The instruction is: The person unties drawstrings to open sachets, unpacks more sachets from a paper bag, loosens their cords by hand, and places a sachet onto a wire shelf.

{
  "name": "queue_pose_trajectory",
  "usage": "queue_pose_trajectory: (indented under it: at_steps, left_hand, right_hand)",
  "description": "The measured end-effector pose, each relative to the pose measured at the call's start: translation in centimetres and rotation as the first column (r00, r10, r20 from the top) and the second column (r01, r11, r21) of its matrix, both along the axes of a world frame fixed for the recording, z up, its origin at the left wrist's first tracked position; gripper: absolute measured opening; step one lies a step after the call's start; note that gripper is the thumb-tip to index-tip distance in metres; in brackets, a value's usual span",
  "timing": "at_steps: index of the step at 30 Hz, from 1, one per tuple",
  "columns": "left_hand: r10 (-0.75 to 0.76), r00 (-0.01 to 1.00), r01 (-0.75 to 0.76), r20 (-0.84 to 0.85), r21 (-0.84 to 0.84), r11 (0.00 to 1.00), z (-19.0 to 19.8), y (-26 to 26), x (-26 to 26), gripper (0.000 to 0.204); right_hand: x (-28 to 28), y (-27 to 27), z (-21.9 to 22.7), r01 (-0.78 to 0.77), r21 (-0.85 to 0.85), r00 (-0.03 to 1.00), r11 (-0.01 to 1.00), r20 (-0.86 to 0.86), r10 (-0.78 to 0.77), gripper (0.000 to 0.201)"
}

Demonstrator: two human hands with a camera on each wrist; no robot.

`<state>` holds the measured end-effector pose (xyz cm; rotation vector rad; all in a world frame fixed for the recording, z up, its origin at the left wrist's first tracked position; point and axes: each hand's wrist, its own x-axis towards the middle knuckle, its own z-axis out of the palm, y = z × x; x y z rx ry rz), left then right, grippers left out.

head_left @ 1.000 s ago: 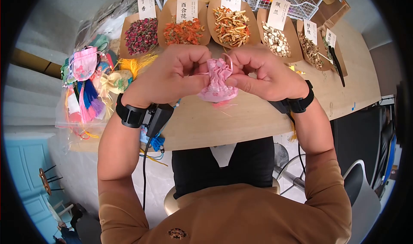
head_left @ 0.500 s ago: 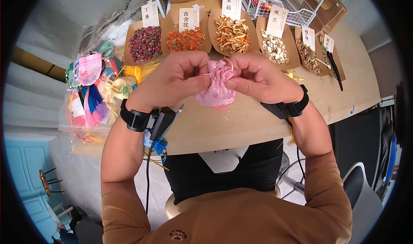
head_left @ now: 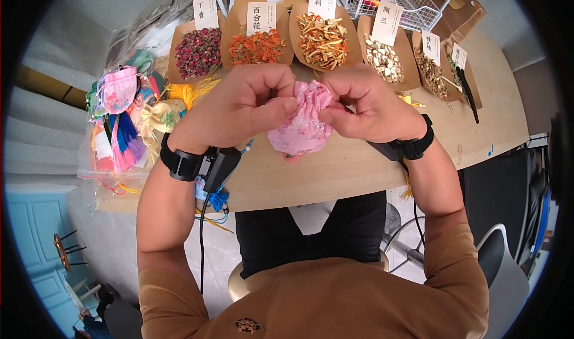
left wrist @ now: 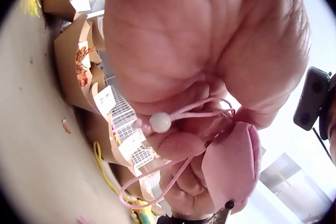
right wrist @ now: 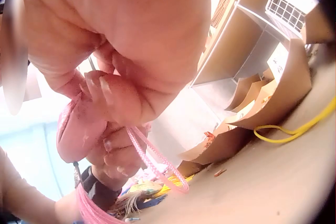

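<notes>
A pink floral drawstring pouch (head_left: 299, 135) hangs between both hands above the table, its gathered mouth upward. My left hand (head_left: 242, 108) pinches the left side of the puckered neck between thumb and bent fingers. On the opposite side, my right hand (head_left: 373, 108) pinches the neck the same way. A pink cord with a white bead (left wrist: 160, 122) dangles near the left palm in the left wrist view. Another pink cord loop (right wrist: 181, 184) hangs below the right fingers in the right wrist view. From the pouch's bottom trails a pink tassel (right wrist: 94, 208).
Labelled paper trays along the back hold dried rosebuds (head_left: 198, 53), orange petals (head_left: 257, 47) and other herbs. Black tongs (head_left: 468, 96) lie at the right tray. Colourful pouches and tassels (head_left: 119, 90) pile up at left. A white wire basket (head_left: 391, 10) stands behind.
The pouch has tilted, so more of its floral body shows now. The cord loop seen above the neck earlier is out of sight in the head view. Both hands still pinch the neck.
</notes>
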<state>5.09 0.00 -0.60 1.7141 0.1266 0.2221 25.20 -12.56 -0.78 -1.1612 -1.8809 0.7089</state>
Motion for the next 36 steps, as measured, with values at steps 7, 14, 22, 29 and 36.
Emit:
queue_pose_trajectory:
  at_steps: [7,14,22,29,36]
  left_hand:
    - [0.043,0.999,-0.042,0.023,-0.067,0.997,0.7,-0.3,-0.2,0.020]
    - [0.015,0.995,-0.010,0.095,-0.051,0.999,0.3,0.6,0.0,0.012]
    - [0.034,0.991,-0.014,0.130,-0.153,0.988,0.5,-0.1,0.1,0.015]
    - [0.019,0.992,0.001,0.126,-0.158,0.987,0.3,0.1,-0.1,0.017]
    - [0.042,0.991,-0.026,0.131,-0.120,0.992,0.1,0.1,-0.1,0.018]
  right_hand:
    - [-0.2,-0.2,-0.4,-0.110,-0.116,0.928,0.987,-0.367,0.060,0.004]
    - [-0.4,-0.3,0.6,-0.145,-0.252,0.860,0.957,-0.511,-0.004,0.001]
    - [-0.2,-0.4,-0.3,-0.101,-0.140,0.926,0.985,-0.374,0.042,0.007]
    - [-0.6,-0.3,-0.4,-0.027,-0.078,0.947,0.997,-0.322,0.001,0.018]
    - [-0.3,-0.2,-0.2,-0.034,-0.043,0.961,0.998,-0.275,0.021,0.021]
